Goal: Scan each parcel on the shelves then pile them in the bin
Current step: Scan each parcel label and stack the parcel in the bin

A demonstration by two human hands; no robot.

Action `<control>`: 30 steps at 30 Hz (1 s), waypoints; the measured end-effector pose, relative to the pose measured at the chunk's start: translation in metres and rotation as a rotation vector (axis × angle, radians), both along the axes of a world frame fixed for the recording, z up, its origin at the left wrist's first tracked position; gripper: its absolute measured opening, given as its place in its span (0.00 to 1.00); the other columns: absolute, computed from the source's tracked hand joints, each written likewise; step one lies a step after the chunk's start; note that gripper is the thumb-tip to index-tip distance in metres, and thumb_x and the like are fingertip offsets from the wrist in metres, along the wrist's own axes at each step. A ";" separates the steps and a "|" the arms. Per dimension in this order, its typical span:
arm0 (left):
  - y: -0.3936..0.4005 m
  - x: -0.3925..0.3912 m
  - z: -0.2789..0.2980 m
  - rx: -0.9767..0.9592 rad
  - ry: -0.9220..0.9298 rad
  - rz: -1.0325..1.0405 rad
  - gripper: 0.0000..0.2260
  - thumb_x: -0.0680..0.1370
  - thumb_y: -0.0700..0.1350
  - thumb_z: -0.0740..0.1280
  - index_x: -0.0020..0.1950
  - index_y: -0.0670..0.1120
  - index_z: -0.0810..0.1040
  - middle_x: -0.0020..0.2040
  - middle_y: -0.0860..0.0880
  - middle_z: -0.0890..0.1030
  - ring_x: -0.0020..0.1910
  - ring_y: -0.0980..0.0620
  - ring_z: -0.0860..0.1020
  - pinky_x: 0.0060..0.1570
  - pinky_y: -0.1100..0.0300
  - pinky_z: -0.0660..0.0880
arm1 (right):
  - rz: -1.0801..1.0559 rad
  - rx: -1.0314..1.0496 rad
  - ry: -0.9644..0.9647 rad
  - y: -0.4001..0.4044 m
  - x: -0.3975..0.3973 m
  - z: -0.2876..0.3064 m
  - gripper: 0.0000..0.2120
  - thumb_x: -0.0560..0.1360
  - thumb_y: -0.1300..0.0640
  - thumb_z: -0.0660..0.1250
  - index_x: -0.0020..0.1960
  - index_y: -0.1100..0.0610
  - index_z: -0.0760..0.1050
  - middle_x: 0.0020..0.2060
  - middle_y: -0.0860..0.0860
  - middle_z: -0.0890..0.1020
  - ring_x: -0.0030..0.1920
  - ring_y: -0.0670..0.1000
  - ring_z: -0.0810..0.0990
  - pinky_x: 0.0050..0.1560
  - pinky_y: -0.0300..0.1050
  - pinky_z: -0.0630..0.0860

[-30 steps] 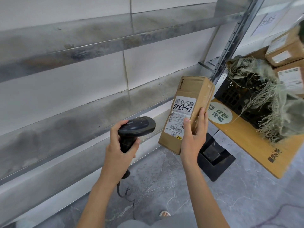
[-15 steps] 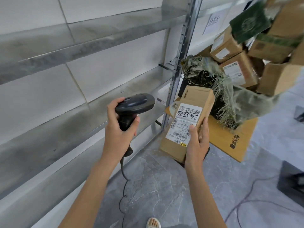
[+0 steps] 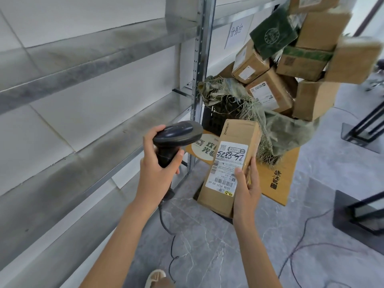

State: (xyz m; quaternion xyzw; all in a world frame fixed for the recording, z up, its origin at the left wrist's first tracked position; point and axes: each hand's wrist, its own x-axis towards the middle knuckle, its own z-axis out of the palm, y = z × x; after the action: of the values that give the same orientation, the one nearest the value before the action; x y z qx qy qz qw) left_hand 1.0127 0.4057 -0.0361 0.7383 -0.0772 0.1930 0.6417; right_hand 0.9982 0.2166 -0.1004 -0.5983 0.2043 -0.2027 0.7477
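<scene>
My right hand (image 3: 246, 189) grips a long brown cardboard parcel (image 3: 228, 146) by its lower right edge, with the white shipping label facing me. My left hand (image 3: 158, 171) holds a black corded barcode scanner (image 3: 176, 136) by the handle, its head just left of the parcel's top. Behind the parcel stands a black bin (image 3: 218, 115) lined with a frayed green sack (image 3: 276, 132). Several brown parcels (image 3: 268, 92) are heaped in and above the bin.
Bare metal shelves (image 3: 83, 65) run along the left, with an upright post (image 3: 199, 80) beside the bin. A flat printed cardboard sheet (image 3: 278, 179) lies under the bin. Black metal stands (image 3: 361, 129) and cables (image 3: 301, 246) are on the grey floor at right.
The view has swung right, bringing the bin and parcel heap closer to centre. Both hands keep the scanner and parcel, now lower and nearer the bin.
</scene>
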 end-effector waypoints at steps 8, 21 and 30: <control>0.015 0.061 -0.004 -0.002 -0.039 -0.099 0.29 0.79 0.36 0.72 0.66 0.67 0.66 0.54 0.62 0.81 0.31 0.52 0.81 0.37 0.65 0.79 | -0.057 -0.007 -0.003 0.019 0.047 -0.003 0.26 0.79 0.53 0.70 0.70 0.30 0.67 0.77 0.44 0.68 0.75 0.45 0.67 0.70 0.61 0.72; 0.012 0.152 0.003 -0.107 -0.056 -0.203 0.28 0.79 0.37 0.72 0.67 0.65 0.67 0.57 0.46 0.79 0.36 0.51 0.82 0.38 0.65 0.79 | -0.152 0.024 0.005 0.012 0.096 0.017 0.27 0.81 0.58 0.67 0.76 0.42 0.66 0.71 0.46 0.75 0.69 0.50 0.76 0.63 0.58 0.79; -0.038 0.179 0.031 -0.123 -0.091 -0.234 0.29 0.79 0.36 0.71 0.67 0.65 0.67 0.60 0.47 0.79 0.33 0.49 0.80 0.39 0.60 0.80 | -0.120 0.050 -0.033 -0.035 0.112 0.059 0.24 0.81 0.55 0.66 0.74 0.38 0.69 0.55 0.36 0.84 0.52 0.41 0.85 0.39 0.34 0.80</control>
State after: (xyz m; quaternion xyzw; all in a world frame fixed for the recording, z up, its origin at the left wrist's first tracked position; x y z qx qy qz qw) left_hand 1.1922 0.3675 -0.0048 0.6739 -0.1801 0.1546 0.6996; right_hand 1.1107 0.1811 -0.0413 -0.5626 0.2325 -0.2521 0.7522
